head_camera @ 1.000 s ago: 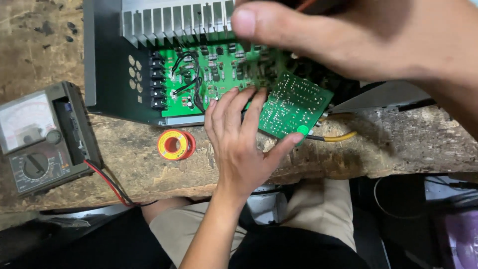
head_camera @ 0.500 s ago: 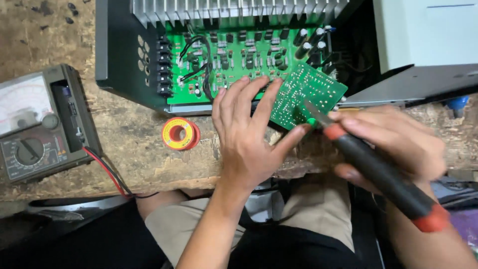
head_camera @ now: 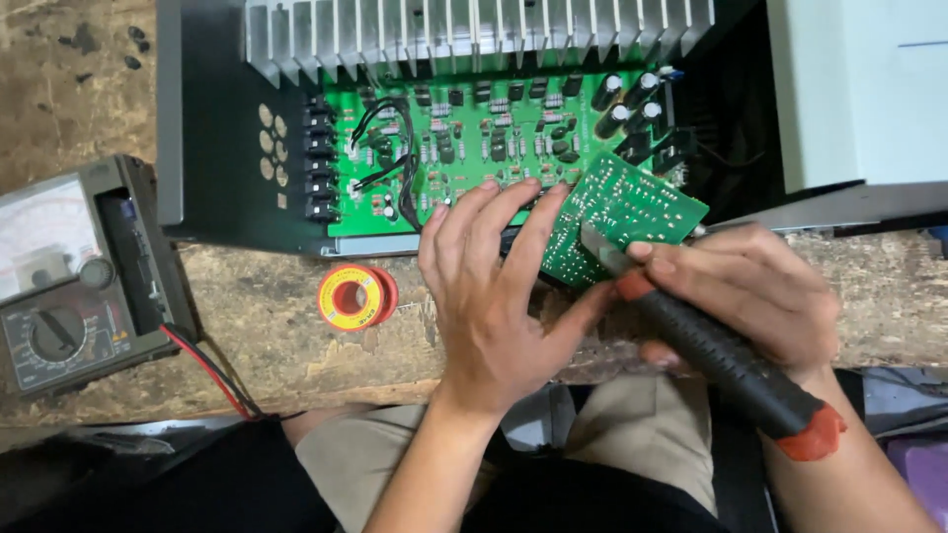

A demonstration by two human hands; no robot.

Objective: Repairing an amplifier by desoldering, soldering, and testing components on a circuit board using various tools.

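My left hand (head_camera: 499, 296) grips the lower left edge of a small green circuit board (head_camera: 622, 212), tilted with its solder side up. My right hand (head_camera: 750, 291) holds a soldering iron (head_camera: 726, 355) with a black handle and red ends; its metal tip rests on the small board's lower edge. Behind them lies an open black amplifier chassis (head_camera: 212, 148) with a large green main board (head_camera: 474, 138) and a finned aluminium heat sink (head_camera: 474, 30). A spool of solder wire (head_camera: 355, 296) sits on the worn wooden bench just left of my left hand.
An analog multimeter (head_camera: 74, 281) lies at the left edge, its red and black leads (head_camera: 212, 375) trailing toward me. A pale grey box (head_camera: 859, 99) stands at the upper right. My lap in beige trousers (head_camera: 632, 444) is below the bench edge.
My right hand came down from the top of the view with the soldering iron and brought its tip onto the small board. My left hand kept its hold on the board.
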